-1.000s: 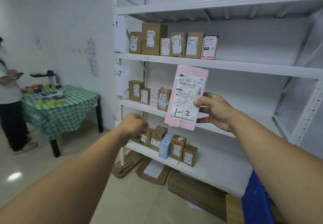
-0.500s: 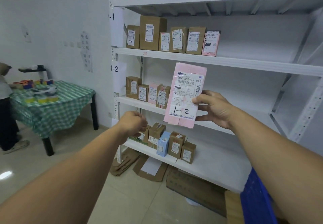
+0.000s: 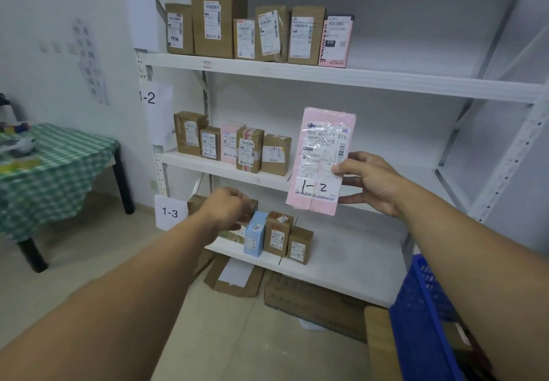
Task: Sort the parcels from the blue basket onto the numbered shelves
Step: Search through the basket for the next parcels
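Holding up pink parcel (image 3: 320,160), hand-marked 1-2, before the 1-2 shelf (image 3: 225,172).
Pinched at its right edge by right hand (image 3: 371,181), thumb on the label face, fingers behind; kept upright in the air, just right of that shelf's row of boxes (image 3: 231,148) and in front of its lip. Probably light, flat and card-stiff yet bendable, with slick label tape; best gripped on a bare pink edge. Left hand (image 3: 228,211) curled below the shelf, back to the camera; cannot tell whether anything sits in it.
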